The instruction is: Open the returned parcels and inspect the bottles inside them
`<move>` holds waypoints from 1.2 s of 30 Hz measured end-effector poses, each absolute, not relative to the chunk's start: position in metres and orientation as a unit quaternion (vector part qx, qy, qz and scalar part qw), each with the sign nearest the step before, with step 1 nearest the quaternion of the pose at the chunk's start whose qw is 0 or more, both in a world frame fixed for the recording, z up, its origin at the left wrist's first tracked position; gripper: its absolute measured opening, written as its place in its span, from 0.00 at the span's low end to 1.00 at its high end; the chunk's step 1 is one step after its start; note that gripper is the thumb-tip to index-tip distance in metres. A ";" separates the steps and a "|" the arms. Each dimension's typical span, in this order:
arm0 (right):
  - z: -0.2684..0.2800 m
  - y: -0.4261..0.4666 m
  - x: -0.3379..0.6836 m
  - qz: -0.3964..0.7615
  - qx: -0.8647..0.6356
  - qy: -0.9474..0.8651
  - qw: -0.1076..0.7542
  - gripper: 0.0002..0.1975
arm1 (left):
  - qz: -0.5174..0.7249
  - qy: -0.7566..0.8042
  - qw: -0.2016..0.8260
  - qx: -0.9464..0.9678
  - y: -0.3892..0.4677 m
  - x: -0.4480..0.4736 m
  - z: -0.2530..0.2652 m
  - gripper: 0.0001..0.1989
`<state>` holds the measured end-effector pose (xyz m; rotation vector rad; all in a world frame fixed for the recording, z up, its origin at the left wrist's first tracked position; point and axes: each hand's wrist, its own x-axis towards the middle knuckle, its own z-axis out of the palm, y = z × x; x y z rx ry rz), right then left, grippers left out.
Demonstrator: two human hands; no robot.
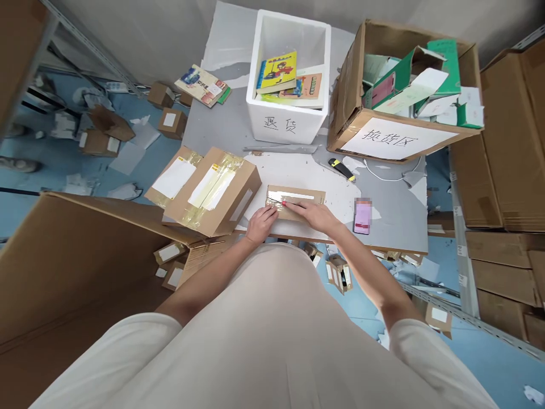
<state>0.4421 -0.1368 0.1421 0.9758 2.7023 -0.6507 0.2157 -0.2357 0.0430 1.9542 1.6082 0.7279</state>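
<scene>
One small box [290, 213] lies near the tabletop's [395, 227] near edge: my right grip [313, 215] looks closed on a red cutter [283, 203], my left grip [261, 224], loosely curled, touches its near left corner. Pushed too hard, the cutter could skid into those fingers.

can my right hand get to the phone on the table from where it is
Probably yes: the phone lies to the right of your right hand with nothing standing between, though that hand seems busy with the small red tool.
</scene>
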 end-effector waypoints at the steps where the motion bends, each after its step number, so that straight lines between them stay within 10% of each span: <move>1: 0.145 -0.130 0.435 -0.201 0.313 0.921 0.118 0.35 | 0.272 0.591 0.250 0.717 -0.236 0.216 0.043 0.17; 21: 0.175 -0.119 0.572 -0.071 0.382 0.884 0.259 0.43 | 0.301 0.603 0.293 0.678 -0.226 0.220 0.043 0.16; 29: 0.148 -0.163 0.621 -0.395 0.601 0.686 -0.107 0.26 | 0.192 0.619 0.216 0.730 -0.207 0.223 0.078 0.15; 36: 0.095 -0.195 0.557 -0.611 0.622 0.397 -0.286 0.40 | 0.118 0.569 0.228 0.781 -0.158 0.227 0.084 0.58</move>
